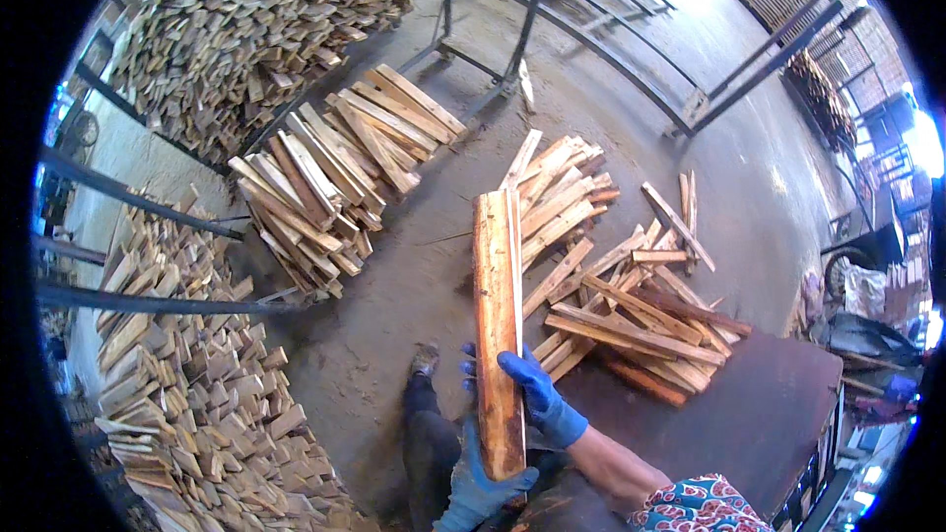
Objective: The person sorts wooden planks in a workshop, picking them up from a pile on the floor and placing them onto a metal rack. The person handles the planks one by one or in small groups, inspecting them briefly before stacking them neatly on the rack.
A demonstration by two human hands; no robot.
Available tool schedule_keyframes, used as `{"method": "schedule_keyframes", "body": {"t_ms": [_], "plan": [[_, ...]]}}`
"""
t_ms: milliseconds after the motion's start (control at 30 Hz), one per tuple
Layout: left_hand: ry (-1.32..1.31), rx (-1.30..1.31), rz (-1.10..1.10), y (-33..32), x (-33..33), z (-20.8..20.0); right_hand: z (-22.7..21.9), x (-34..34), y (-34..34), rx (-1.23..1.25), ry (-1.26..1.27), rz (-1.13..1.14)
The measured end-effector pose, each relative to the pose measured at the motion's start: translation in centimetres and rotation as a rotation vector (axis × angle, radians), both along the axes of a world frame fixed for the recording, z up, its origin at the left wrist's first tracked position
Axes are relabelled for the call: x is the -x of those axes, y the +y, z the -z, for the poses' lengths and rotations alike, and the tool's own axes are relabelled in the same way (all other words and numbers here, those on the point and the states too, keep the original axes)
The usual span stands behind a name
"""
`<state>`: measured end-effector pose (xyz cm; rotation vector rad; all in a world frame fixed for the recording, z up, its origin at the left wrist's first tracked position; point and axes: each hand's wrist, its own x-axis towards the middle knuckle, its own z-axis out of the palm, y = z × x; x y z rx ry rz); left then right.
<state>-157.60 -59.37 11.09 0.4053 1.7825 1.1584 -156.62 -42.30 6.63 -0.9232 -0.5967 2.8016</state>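
Both my hands wear blue gloves and hold a stack of wooden boards (496, 286) that stands out lengthwise in front of me. The top face is orange-brown with rough bark-like edges, and a pale edge shows along its right side. My left hand (478, 488) cups the near end from below, with its thumb by the corner. Higher up, my right hand (542, 402) wraps the stack from the right; its fingertips show past the left edge. How many boards are in the stack I cannot tell.
Loose wood pieces (641, 320) lie heaped beside a dark brown tabletop (759, 414) on the right, with a bundle of slats (562, 192) beyond. Rows of slats (325, 177) lie on the floor ahead left. Large wood stacks (246, 39) and metal frames (591, 34) stand around.
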Motion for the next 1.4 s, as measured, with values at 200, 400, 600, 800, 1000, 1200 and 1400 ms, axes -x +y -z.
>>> {"method": "schedule_keyframes", "body": {"t_ms": [200, 400, 600, 800, 1000, 1200, 1400], "plan": [[0.198, -0.017, -0.012, -1.7, 0.9, -2.0, -0.1, 0.8, -2.5, -0.081, -0.165, -0.043], [0.250, -0.024, 0.113, -5.0, 1.4, -1.0, -2.8, 0.3, -4.5, -0.314, -0.092, 0.142], [0.143, -0.102, -0.140, -8.8, 2.4, -5.9, -9.8, 3.2, -9.1, -0.586, 0.022, -0.026], [-0.706, -0.906, -0.832, -13.8, 2.1, -3.1, -16.0, 8.0, -18.7, -0.760, 0.174, -0.430], [0.023, -0.525, -1.067, -25.7, 4.4, -8.0, -17.8, 14.3, -27.8, -1.220, 0.871, -0.784], [0.284, -0.556, -1.500, -38.2, 7.2, -10.4, -11.8, 12.8, -28.1, -1.053, 0.547, -1.010], [0.624, -0.084, -1.767, -51.7, 10.8, -11.9, -4.6, 6.5, -22.8, -1.360, 0.449, -1.307]]}}
